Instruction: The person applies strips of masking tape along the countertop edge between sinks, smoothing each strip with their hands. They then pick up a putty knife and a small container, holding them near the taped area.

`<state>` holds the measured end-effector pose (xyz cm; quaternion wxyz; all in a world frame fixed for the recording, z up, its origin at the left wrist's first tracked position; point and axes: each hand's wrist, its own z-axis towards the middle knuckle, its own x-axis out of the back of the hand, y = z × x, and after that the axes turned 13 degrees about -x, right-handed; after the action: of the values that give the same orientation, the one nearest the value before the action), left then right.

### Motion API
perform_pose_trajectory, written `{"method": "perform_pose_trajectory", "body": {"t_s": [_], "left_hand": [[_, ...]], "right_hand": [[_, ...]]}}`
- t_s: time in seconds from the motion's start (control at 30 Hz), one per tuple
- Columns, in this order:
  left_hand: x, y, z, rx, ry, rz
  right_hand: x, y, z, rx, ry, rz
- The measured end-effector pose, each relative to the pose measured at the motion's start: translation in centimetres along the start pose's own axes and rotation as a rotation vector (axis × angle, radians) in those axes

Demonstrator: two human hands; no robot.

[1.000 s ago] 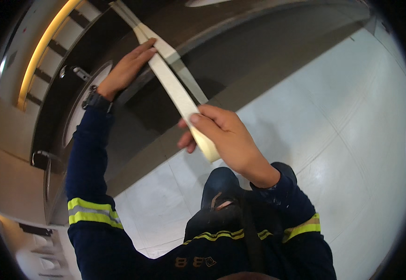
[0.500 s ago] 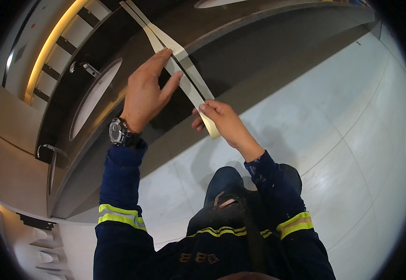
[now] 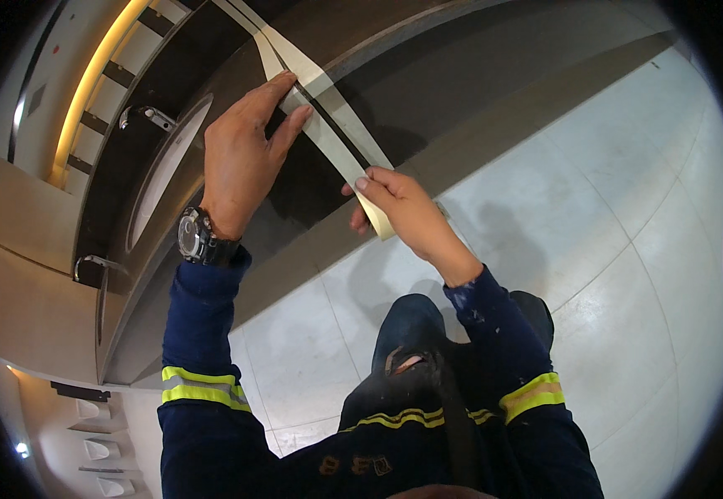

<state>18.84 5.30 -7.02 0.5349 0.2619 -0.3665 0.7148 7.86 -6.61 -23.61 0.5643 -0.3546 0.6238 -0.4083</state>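
Note:
Two pale strips of masking tape (image 3: 315, 76) run side by side over the dark counter (image 3: 378, 37) and down its front, with a narrow dark gap between them. My right hand (image 3: 419, 218) pinches the lower part of the tape between thumb and fingers; a yellowish tail hangs below the grip. Its other fingertips are partly hidden behind the tape. Farther up, my left hand (image 3: 241, 158) rests its fingertips on the left strip near the counter's front edge, fingers extended and thumb held apart. A black watch (image 3: 195, 235) is on that wrist.
A white basin (image 3: 166, 179) and a chrome faucet (image 3: 149, 116) are set in the counter on the left, with another faucet (image 3: 99, 262) nearer. Light floor tiles (image 3: 594, 241) extend to the right. White urinals (image 3: 99, 449) line the wall at lower left.
My left hand has shifted slightly left and up along the tape, thumb still apart. My right hand keeps its pinch on the tape. The view has shifted a little.

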Motion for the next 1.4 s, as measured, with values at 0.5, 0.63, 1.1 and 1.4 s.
{"method": "perform_pose_trajectory", "body": {"t_s": [0.5, 0.63, 1.1, 1.4], "left_hand": [[-1.4, -1.2, -1.5, -0.243, 0.011, 0.426], [-1.1, -1.8, -0.9, -0.318, 0.020, 0.418], [-1.1, -2.0, -0.7, -0.384, 0.048, 0.456], [-1.2, -1.2, -0.4, -0.098, -0.151, 0.512]], "right_hand": [[-2.1, 4.6, -2.6, 0.730, 0.308, -0.121], [-3.1, 3.0, -3.3, 0.594, 0.191, -0.068], [-4.0, 3.7, -2.6, 0.711, 0.271, -0.107], [-2.4, 4.6, -1.9, 0.646, 0.305, -0.064]]}}
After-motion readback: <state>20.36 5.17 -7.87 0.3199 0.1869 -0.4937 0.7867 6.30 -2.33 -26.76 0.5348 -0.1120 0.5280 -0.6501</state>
